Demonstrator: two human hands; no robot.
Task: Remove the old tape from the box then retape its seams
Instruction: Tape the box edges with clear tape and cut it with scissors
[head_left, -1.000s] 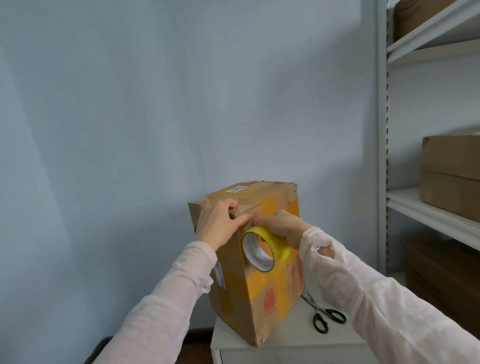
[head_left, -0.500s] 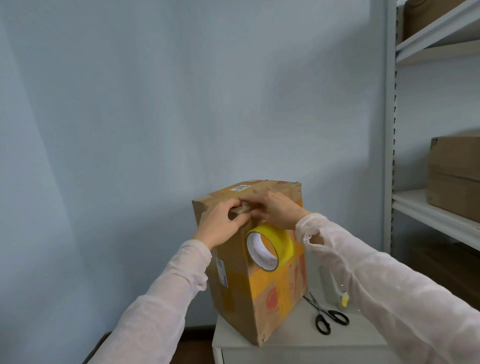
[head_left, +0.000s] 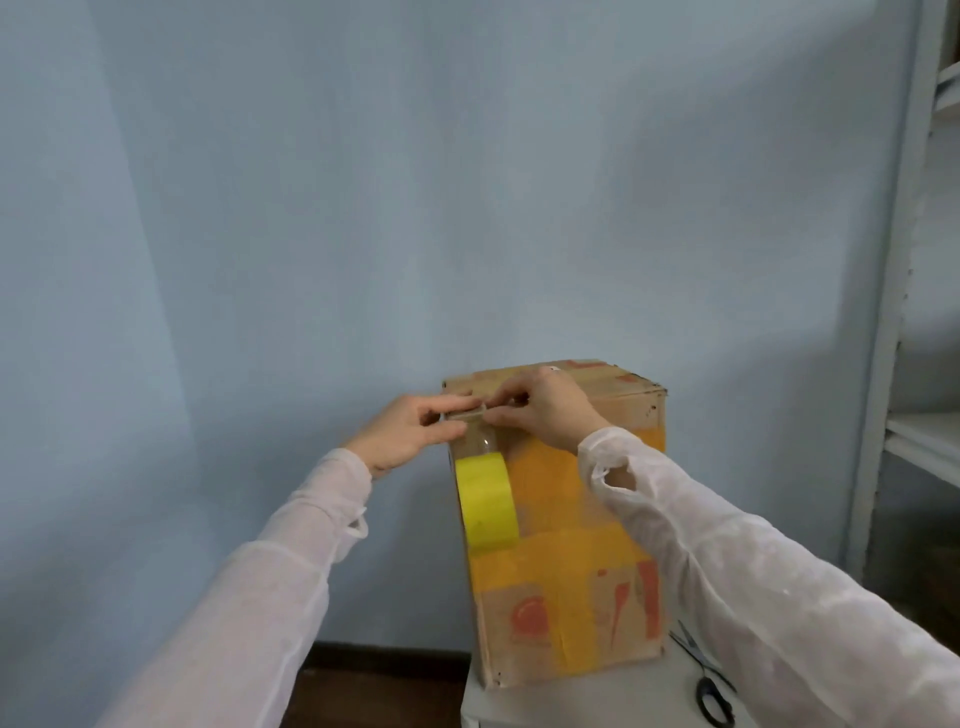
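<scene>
A tall brown cardboard box (head_left: 566, 561) with orange and red print stands upright on a white stand (head_left: 582, 701). A yellow tape roll (head_left: 485, 501) hangs edge-on against the box's upper left front, from a clear strip of tape (head_left: 485, 439) that runs up to the top edge. My left hand (head_left: 410, 431) pinches the strip's end at the box's top left corner. My right hand (head_left: 545, 408) presses on the same strip at the top edge, fingertips touching those of the left hand.
Black-handled scissors (head_left: 709, 686) lie on the stand to the right of the box. A grey metal shelving unit (head_left: 893, 364) rises at the right. A pale blue wall is behind, and dark floor (head_left: 374, 686) lies below at the left.
The view has swung so the box now appears front-on. The tape roll now shows edge-on instead of its open core. Both hands have stayed at the top edge, closing together on the strip.
</scene>
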